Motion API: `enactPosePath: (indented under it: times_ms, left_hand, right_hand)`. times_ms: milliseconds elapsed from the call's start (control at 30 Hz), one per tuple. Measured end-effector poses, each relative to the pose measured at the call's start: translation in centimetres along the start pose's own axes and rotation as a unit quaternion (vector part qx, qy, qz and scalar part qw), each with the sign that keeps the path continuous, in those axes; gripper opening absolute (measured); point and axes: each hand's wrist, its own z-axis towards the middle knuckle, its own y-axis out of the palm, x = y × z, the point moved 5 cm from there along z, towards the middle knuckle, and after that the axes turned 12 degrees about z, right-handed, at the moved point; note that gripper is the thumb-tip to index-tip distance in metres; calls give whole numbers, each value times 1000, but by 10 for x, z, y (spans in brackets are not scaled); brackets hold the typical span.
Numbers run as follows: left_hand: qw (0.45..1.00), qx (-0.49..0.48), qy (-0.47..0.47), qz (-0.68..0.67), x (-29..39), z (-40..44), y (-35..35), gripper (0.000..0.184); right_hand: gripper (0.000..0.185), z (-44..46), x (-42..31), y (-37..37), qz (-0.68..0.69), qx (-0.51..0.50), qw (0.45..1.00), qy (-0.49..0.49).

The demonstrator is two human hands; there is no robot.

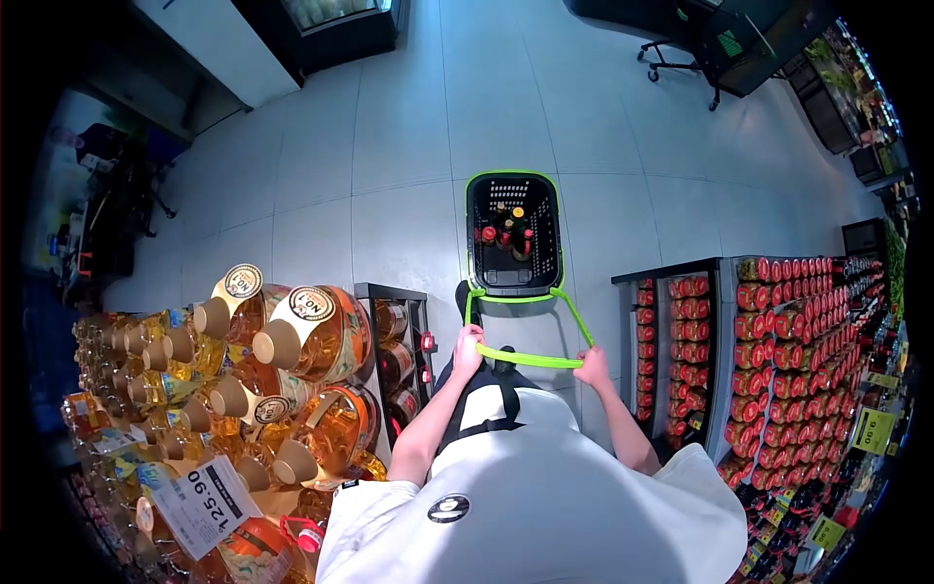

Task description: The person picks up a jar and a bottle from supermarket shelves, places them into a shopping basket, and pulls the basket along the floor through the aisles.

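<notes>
A black shopping basket (516, 289) with a bright green rim stands on the floor in front of me. Several bottles (507, 234) with red and yellow caps are grouped inside it. Its green handle (530, 360) is swung toward my body. My left hand (469, 348) is closed round the handle's left corner, and my right hand (591, 366) grips the right corner. The fingers of both hands are partly hidden by their wrapping round the handle.
Large bottles of golden oil (316, 331) are stacked at my left, with a price sign (204, 506). Shelves of red-lidded jars (759, 350) rise at my right. Tiled floor (409, 156) stretches ahead, a wheeled black chair (696, 63) stands at the far right, and a person sits at far left.
</notes>
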Motion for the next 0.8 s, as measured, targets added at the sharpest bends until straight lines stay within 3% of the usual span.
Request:
enactPosePath:
  times_ms: [100, 233, 433, 500, 633, 700, 733, 800]
  left_hand:
    - [1000, -18, -7, -6, -13, 35, -4, 4]
    - [996, -63, -66, -25, -18, 106, -23, 5]
    - [996, 29, -59, 56, -34, 195, -56, 16]
    - [995, 2, -78, 56, -34, 209, -63, 25]
    - [989, 28, -146, 19, -54, 239, -85, 27]
    - [980, 92, -178, -21, -73, 257, -103, 26]
    - [974, 68, -214, -28, -83, 269, -111, 26]
    - [979, 103, -173, -29, -102, 299, -126, 26]
  right_hand:
    - [19, 26, -26, -15, 9, 9, 1000, 18]
    - [20, 73, -75, -44, -19, 35, 998, -51]
    - [26, 145, -118, -52, -25, 37, 999, 29]
    - [27, 159, -129, -55, -28, 31, 999, 21]
    - [23, 181, -166, -40, -9, 15, 999, 43]
    - [25, 192, -192, -23, 14, 4, 999, 50]
    - [25, 200, -204, -16, 15, 6, 998, 53]
    - [28, 219, -226, -5, 38, -20, 995, 86]
